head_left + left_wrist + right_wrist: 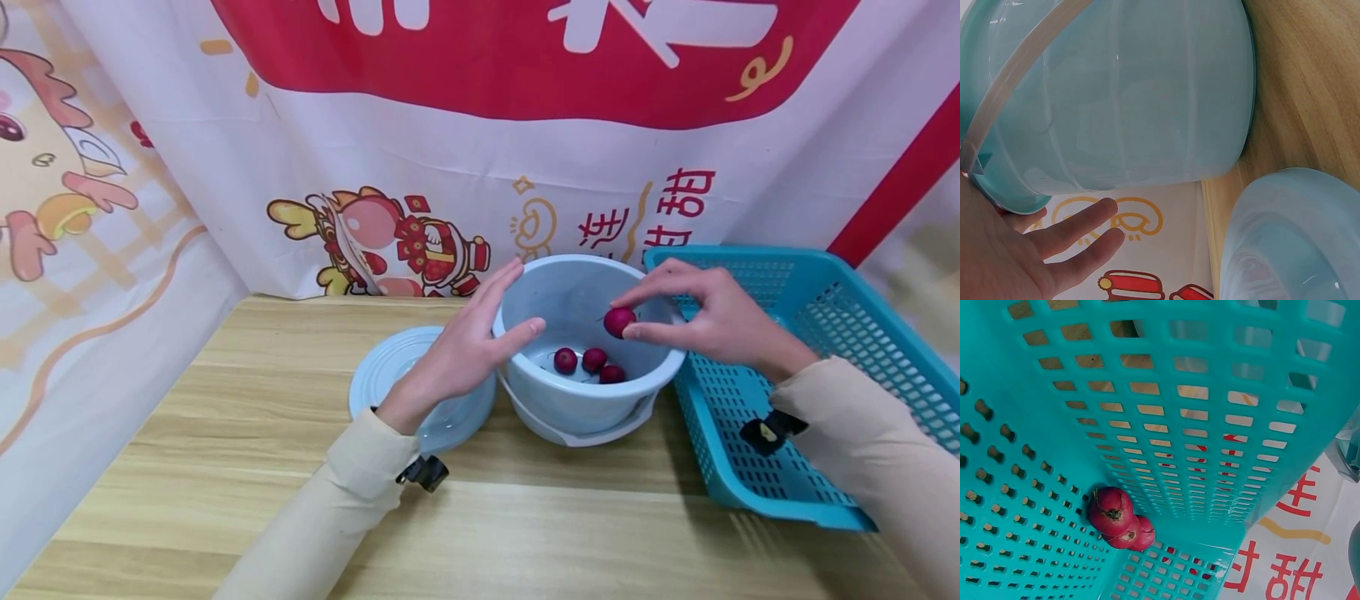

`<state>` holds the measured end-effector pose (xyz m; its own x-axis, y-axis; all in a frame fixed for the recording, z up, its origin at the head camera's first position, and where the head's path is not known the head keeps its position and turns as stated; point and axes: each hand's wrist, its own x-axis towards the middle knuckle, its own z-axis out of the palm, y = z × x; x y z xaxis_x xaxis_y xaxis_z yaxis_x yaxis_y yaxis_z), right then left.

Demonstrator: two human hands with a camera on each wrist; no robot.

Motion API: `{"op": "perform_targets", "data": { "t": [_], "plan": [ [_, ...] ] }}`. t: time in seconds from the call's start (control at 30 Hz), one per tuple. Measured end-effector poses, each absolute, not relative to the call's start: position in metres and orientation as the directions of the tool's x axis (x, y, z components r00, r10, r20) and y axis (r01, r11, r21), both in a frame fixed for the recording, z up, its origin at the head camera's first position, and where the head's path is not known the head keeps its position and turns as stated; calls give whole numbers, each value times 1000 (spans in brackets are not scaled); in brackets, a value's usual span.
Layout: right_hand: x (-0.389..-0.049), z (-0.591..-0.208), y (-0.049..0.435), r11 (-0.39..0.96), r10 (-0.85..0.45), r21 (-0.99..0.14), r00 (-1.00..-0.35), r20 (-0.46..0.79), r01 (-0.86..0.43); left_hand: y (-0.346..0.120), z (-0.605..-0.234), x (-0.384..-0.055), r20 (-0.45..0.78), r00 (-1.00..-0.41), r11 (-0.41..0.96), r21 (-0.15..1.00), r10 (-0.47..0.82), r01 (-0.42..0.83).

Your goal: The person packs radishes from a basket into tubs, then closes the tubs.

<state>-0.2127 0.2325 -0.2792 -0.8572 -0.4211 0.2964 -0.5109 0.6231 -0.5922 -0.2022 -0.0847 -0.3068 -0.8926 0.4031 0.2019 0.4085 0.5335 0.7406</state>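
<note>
My right hand (716, 321) pinches a red radish (620, 322) between thumb and fingers, above the inside of the light blue bucket (581, 408). On the bucket's floor lie three more radishes (595, 360). With its fingers extended, my left hand (476, 337) rests at the bucket's left rim; in the left wrist view the left hand (1054, 250) is beside the bucket wall, near the pale handle (1013, 75). Few radishes (1114, 512) sit bunched in a corner of the teal basket (1054, 450). The right hand's fingers lie outside the right wrist view.
A round light blue lid (382, 367) lies on the wooden table (247, 442), left of the bucket. The teal basket (780, 508) stands close against the bucket's right side. Behind everything hangs a printed cloth (450, 158).
</note>
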Motion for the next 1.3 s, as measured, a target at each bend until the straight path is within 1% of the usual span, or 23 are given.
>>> {"op": "perform_targets", "data": {
  "t": [0.7,0.97,1.3],
  "plan": [
    [-211,-279,232,627,-408,-600,-865,290,-497,-84,-306,-202,200,-894,536,740,402,407],
    [-212,-280,231,614,-423,-595,-853,307,-519,-85,-307,-202,203,-891,529,743,406,410],
    [-212,-280,232,596,-421,-615,-854,306,-515,-84,-306,-201,196,-893,525,750,405,403]
  ]
}}
